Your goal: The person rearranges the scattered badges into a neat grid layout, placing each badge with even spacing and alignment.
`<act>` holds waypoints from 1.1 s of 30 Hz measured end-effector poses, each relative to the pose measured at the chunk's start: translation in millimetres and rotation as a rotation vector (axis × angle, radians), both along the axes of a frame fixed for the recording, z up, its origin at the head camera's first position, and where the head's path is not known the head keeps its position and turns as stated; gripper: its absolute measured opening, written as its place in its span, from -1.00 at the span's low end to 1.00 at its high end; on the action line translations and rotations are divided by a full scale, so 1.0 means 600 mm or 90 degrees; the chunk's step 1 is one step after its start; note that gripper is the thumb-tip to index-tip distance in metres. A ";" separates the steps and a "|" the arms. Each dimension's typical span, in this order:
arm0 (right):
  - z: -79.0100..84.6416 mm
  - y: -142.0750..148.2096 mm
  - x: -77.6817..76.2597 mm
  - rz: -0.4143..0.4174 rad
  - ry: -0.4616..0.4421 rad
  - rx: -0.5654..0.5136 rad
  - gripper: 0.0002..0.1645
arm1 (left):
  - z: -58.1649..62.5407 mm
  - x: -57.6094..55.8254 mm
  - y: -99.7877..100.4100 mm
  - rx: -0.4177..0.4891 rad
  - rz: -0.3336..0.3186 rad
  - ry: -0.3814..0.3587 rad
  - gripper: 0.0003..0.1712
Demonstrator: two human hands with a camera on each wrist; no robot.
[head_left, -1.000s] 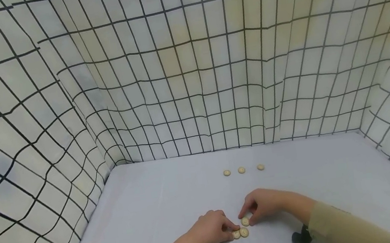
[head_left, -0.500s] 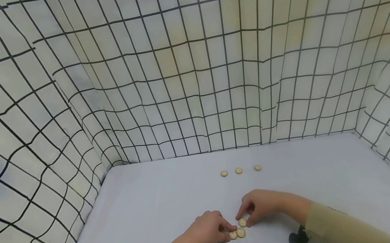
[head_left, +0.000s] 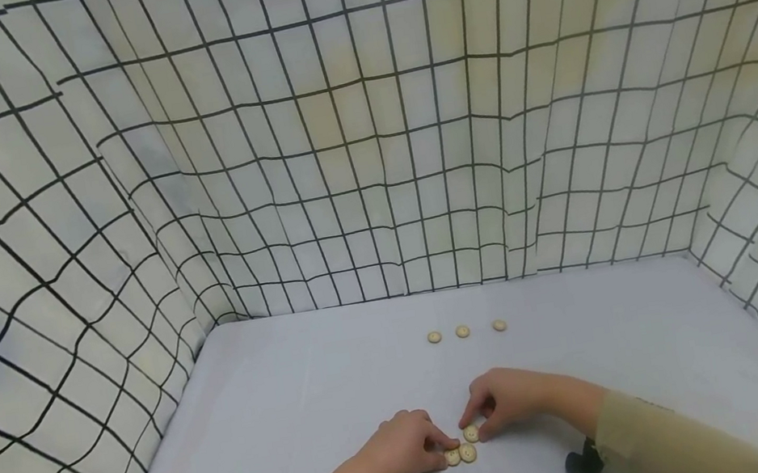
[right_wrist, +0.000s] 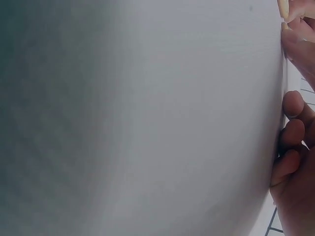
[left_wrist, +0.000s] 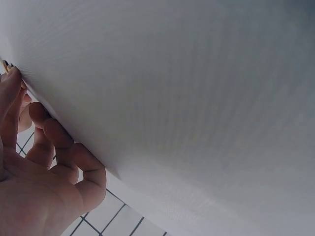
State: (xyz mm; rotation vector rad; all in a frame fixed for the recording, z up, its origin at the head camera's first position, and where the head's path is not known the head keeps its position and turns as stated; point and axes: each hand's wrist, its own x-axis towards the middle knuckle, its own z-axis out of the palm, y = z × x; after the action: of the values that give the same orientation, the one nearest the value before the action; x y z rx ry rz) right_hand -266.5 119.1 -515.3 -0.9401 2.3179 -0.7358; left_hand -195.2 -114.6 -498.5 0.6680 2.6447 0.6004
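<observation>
My left hand (head_left: 413,442) pinches 1 button (head_left: 452,459), my right hand (head_left: 509,397) another button (head_left: 471,434). 3 buttons (head_left: 463,332) lie toward the desk's (head_left: 299,387) far edge.

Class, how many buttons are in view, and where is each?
6. Far row: left button, middle button, right button. Nearer: one button at the left hand, another button at the right hand, a third button between these. Hands may hide more.
</observation>
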 end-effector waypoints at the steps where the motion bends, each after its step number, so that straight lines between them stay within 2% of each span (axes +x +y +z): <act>1: 0.000 0.000 0.000 0.002 0.000 0.001 -0.71 | 0.000 0.000 -0.001 0.000 -0.001 0.001 -0.71; 14: 0.001 0.000 0.001 0.023 0.029 0.003 -0.71 | -0.002 -0.001 0.000 -0.003 0.003 0.001 -0.71; 33: 0.008 0.001 0.006 0.000 0.016 -0.023 -0.76 | -0.005 0.002 -0.002 -0.004 0.006 -0.001 -0.72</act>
State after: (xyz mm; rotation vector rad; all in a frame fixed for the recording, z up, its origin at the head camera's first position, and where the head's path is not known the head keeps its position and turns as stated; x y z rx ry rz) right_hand -262.9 119.8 -510.8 -0.9718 2.3335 -0.7729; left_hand -194.2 -115.5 -501.7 0.6534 2.6487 0.5948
